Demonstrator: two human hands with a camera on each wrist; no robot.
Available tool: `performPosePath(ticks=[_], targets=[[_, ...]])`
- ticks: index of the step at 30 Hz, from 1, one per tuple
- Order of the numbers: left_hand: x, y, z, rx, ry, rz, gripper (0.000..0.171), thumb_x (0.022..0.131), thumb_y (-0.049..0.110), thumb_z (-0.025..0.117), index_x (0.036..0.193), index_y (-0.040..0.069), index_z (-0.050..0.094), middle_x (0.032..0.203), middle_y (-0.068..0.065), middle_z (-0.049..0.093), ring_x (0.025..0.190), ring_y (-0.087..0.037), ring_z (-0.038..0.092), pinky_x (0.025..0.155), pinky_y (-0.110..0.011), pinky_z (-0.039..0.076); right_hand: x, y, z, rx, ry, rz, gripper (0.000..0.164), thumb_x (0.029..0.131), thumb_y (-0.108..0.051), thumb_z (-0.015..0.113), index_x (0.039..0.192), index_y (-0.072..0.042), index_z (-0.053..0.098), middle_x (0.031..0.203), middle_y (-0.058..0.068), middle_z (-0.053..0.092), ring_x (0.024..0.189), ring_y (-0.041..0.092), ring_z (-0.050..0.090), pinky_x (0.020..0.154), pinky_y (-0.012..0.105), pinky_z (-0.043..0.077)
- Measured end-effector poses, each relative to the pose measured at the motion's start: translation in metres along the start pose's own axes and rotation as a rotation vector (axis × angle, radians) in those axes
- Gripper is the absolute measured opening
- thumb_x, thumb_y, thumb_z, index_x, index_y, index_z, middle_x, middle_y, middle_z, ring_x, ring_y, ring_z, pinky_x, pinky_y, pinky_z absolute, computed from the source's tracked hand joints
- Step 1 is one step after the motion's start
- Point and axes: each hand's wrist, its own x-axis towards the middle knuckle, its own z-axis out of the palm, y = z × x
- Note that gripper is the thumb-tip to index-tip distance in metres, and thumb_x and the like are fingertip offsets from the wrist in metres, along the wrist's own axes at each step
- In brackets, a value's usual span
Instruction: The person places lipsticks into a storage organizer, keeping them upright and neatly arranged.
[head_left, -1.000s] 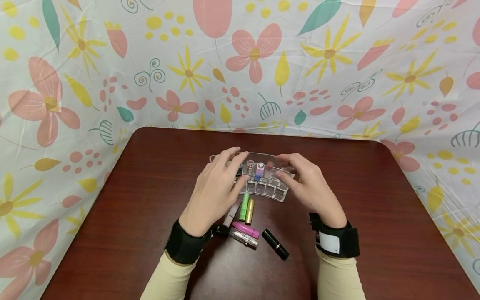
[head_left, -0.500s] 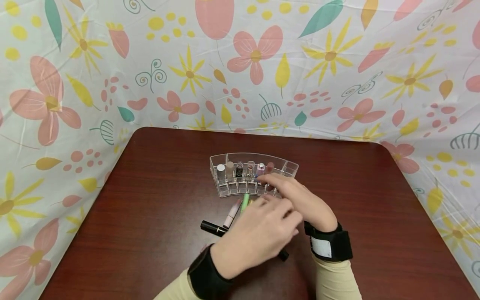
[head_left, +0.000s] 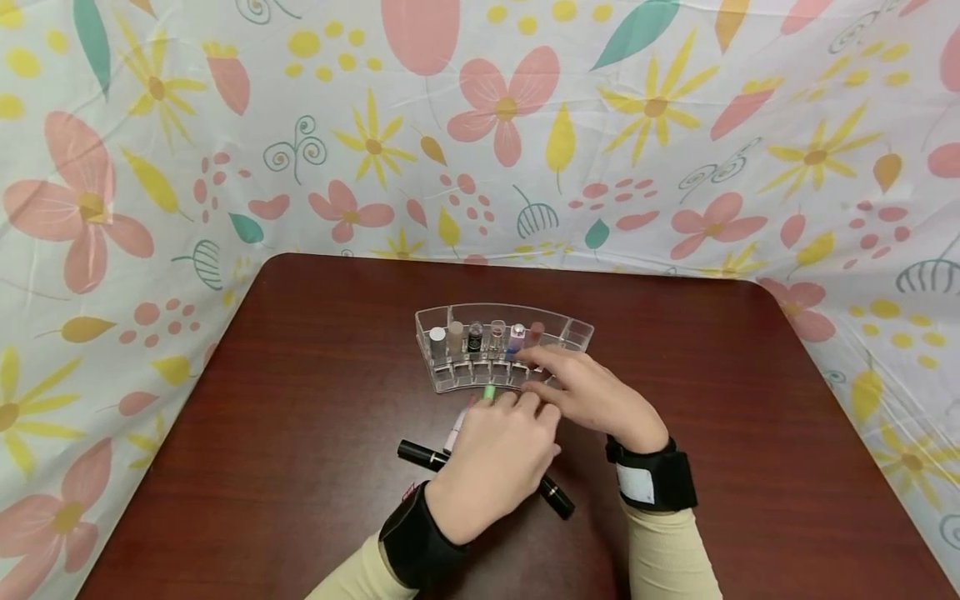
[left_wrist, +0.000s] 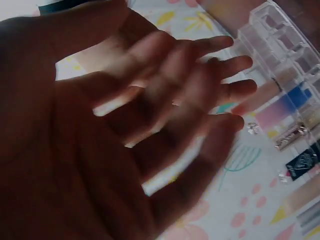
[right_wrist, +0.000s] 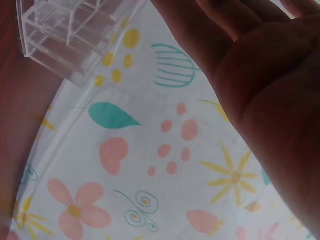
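My left hand (head_left: 498,467) is over a small pile of cosmetic tubes, hiding most of them; its fingers look spread and hold nothing in the left wrist view. A green tube (head_left: 489,391) peeks out past its fingertips, a pale pink tube (head_left: 453,435) and a black tube (head_left: 420,454) at its left. Another black tube (head_left: 557,498) lies to its right. My right hand (head_left: 600,392) reaches over the right front of a clear curved organizer (head_left: 450,379), fingers extended and holding nothing. In the organizer's back row stand several lipsticks and small bottles, including a pink-and-blue tube (head_left: 516,337).
The organizer stands mid-table on a dark red-brown table (head_left: 322,358). In its row are also a white-capped tube (head_left: 438,337) and a black tube (head_left: 476,337). The front compartments show no tubes. A flower-patterned cloth (head_left: 337,150) hangs behind the table.
My left hand has left the organizer's left side and come down and rightward over the tube pile. My right hand has shifted left from the organizer's right end toward its front.
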Motion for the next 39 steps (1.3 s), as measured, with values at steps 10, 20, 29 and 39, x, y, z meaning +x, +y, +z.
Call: performPosePath(ticks=[10, 20, 29, 39], targets=[[0.003, -0.024, 0.030, -0.020, -0.334, -0.281, 0.028, 0.088, 0.042, 0.076, 0.097, 0.016, 0.071, 0.084, -0.001, 0.073, 0.068, -0.021, 0.069, 0.046, -0.039, 0.048, 0.013, 0.015, 0.016, 0.000, -0.035, -0.053, 0.036, 0.097, -0.010, 0.067, 0.133, -0.010, 0.065, 0.125, 0.009, 0.071, 0.091, 0.013, 0.067, 0.081, 0.035, 0.055], [0.003, -0.019, 0.045, -0.014, -0.378, -0.413, 0.031, 0.082, 0.038, 0.080, 0.093, 0.011, 0.069, 0.078, -0.006, 0.069, 0.061, -0.024, 0.066, 0.044, -0.038, 0.046, 0.025, 0.018, 0.036, -0.079, -0.071, -0.169, 0.037, 0.087, 0.006, 0.068, 0.120, -0.010, 0.073, 0.119, 0.006, 0.074, 0.108, 0.022, 0.069, 0.089, 0.037, 0.055], [0.004, -0.018, 0.051, -0.053, -0.350, -0.439, 0.034, 0.082, 0.043, 0.080, 0.083, 0.011, 0.067, 0.074, -0.005, 0.071, 0.061, -0.024, 0.068, 0.043, -0.039, 0.046, 0.028, 0.013, 0.039, -0.088, -0.109, -0.158, 0.033, 0.082, 0.007, 0.071, 0.107, -0.014, 0.075, 0.105, 0.005, 0.071, 0.092, 0.021, 0.066, 0.079, 0.029, 0.053], [0.002, -0.008, 0.056, -0.022, -0.295, -0.449, 0.026, 0.077, 0.035, 0.084, 0.079, 0.014, 0.069, 0.071, -0.005, 0.070, 0.060, -0.023, 0.068, 0.045, -0.038, 0.049, 0.028, 0.017, 0.043, -0.087, -0.161, -0.145, 0.024, 0.077, 0.004, 0.075, 0.088, -0.017, 0.070, 0.087, 0.004, 0.069, 0.076, 0.017, 0.057, 0.068, 0.023, 0.043]])
